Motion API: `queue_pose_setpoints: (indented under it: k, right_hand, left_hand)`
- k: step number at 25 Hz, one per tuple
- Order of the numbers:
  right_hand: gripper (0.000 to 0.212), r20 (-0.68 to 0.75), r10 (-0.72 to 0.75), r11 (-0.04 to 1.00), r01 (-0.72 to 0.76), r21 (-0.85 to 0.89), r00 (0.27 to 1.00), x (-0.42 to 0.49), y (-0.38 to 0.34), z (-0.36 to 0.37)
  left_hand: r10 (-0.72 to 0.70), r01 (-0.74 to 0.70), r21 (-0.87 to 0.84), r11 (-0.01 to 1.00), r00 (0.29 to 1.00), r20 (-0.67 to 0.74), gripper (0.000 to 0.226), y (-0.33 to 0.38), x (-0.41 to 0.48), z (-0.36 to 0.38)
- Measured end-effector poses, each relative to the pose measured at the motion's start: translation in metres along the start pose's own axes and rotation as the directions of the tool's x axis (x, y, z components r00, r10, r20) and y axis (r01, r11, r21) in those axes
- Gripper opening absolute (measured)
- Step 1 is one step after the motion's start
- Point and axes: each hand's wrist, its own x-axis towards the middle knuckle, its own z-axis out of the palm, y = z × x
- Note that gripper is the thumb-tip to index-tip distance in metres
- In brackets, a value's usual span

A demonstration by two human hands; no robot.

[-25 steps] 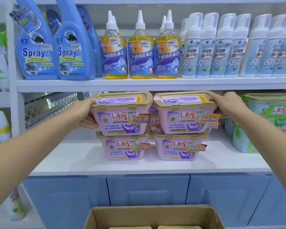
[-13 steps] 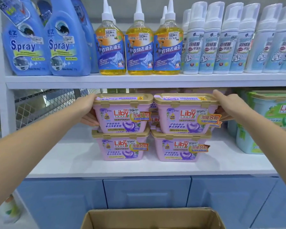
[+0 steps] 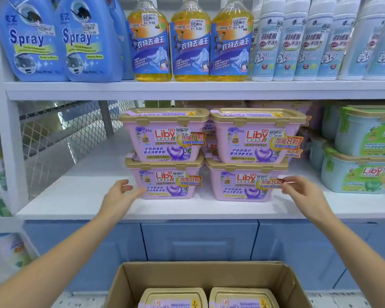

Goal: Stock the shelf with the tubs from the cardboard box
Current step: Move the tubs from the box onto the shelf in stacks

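Between empty hands (image 3: pixel 120 194), stacked tubs (image 3: pixel 207 152).

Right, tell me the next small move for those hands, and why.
Probably lower both hands into the cardboard box and take the two tubs in the box. The left hand and right hand are open and empty, the pink tubs on the shelf sit stacked two high, and bare shelf remains to the left.

A shop aisle: white shelves (image 3: pixel 200 90) carry rows of identical cleaning products facing outward, spray bottles (image 3: pixel 31 41), yellow detergent bottles (image 3: pixel 191 43) and pink tubs (image 3: pixel 165 134), each with a printed price sticker (image 3: pixel 183 131); a cardboard box (image 3: pixel 200 276) of stock stands below.
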Motion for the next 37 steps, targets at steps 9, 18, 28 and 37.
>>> queue_pose_setpoints:
  k: [9,18,28,37]
  right_hand:
    - [0.035,0.161,0.003,1.0,-0.002,-0.008,0.987,0.017,0.001,0.039]
    - [0.035,0.2,-0.078,0.981,0.112,-0.161,0.977,0.023,-0.009,0.055]
    - [0.032,0.152,-0.125,0.978,0.148,-0.147,0.98,0.003,-0.076,0.158]
    - [0.038,0.118,-0.121,0.981,0.137,-0.138,0.986,0.012,-0.125,0.235]
  left_hand:
    - [0.049,-0.049,0.216,0.975,0.999,0.004,0.072,-0.006,0.024,0.029]
    - [0.119,-0.104,0.227,0.968,0.992,-0.052,0.044,-0.018,0.033,0.008]
    - [0.15,-0.15,0.067,0.986,0.989,0.012,0.038,-0.068,0.084,-0.09]
    - [0.181,-0.182,-0.027,0.983,0.983,-0.025,0.051,-0.102,0.155,-0.14]
